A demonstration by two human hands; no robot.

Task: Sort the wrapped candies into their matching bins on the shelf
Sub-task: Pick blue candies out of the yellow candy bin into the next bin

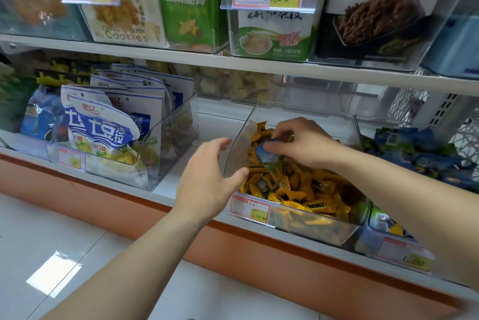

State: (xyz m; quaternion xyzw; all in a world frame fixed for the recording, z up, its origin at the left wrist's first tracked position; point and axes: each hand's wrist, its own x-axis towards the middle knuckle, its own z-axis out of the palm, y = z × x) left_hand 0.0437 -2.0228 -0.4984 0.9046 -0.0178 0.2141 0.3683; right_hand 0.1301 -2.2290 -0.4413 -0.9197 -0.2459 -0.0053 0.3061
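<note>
The 2 forearms reach forward. The left hand (207,177) is spread, thumb apart from its fingers. The right hand (303,143), palm down, pinches a blue candy (268,155) in curled fingers.

Candy bin (318,227) on lower shelf (215,125), snack bags (103,125) left, second bin (404,249) right, boxes (191,9) above.
</note>
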